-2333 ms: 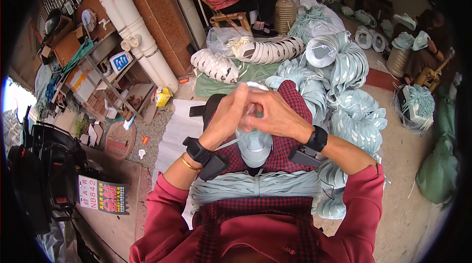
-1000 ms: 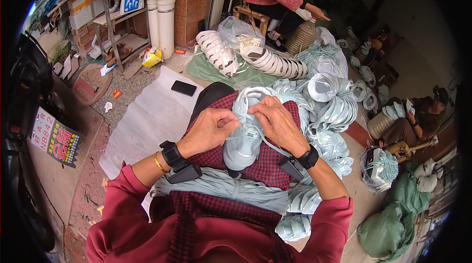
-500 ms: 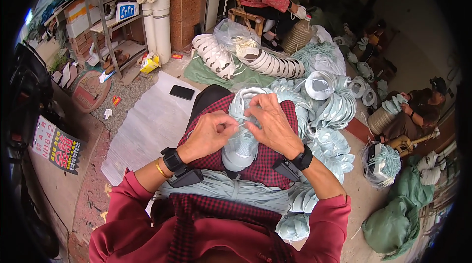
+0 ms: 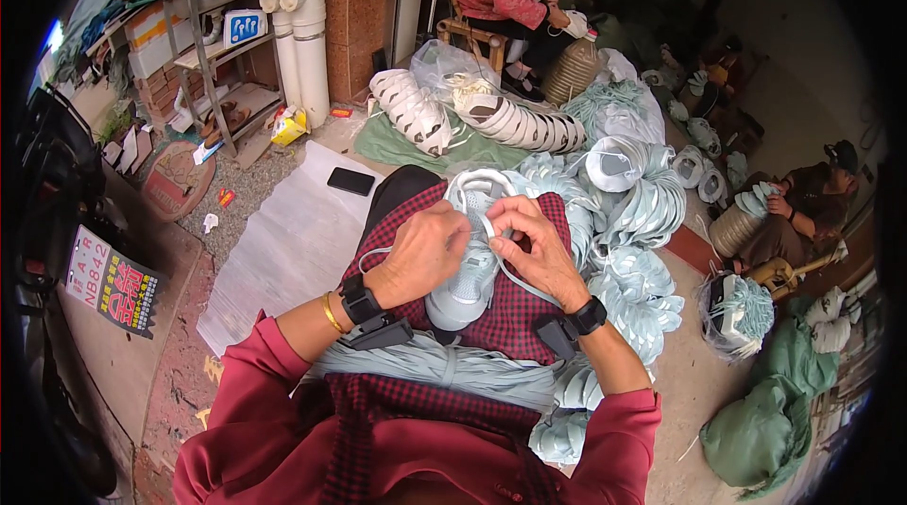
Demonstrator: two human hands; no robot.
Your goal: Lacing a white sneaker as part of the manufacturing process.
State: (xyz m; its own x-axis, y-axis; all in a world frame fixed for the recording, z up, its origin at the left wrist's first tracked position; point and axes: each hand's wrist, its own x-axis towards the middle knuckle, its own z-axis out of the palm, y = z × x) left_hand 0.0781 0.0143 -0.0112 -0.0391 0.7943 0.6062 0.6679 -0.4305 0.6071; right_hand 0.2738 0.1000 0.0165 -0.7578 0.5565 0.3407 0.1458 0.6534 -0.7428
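Observation:
A pale blue-grey shoe upper (image 4: 460, 299) lies on the red-and-black checked cloth (image 4: 515, 325) over my lap, its toe toward me. My right hand (image 4: 537, 245) pinches a pale shoelace (image 4: 522, 286) at the right side of the shoe's opening; part of the lace hangs down beneath the palm. My left hand (image 4: 423, 248) is closed over the left eyelet edge, with its fingertips turned away, so what they grip is hidden. A length of lace loops out to the left of that wrist. Bundled pale blue laces (image 4: 439, 368) lie across my lap nearer my body.
Stacks of pale blue shoe uppers (image 4: 642, 207) stand close on my right. A phone (image 4: 350, 181) rests on a white sheet (image 4: 283, 231) at the left. White-and-brown uppers (image 4: 520, 122) lie ahead. Co-workers sit ahead and at the right; a green sack (image 4: 756, 434) is at the lower right.
My hands have moved from a shared pinch over the shoe's middle to its two sides. The left hand has turned inward, and lace now hangs below the right hand and beside the left wrist.

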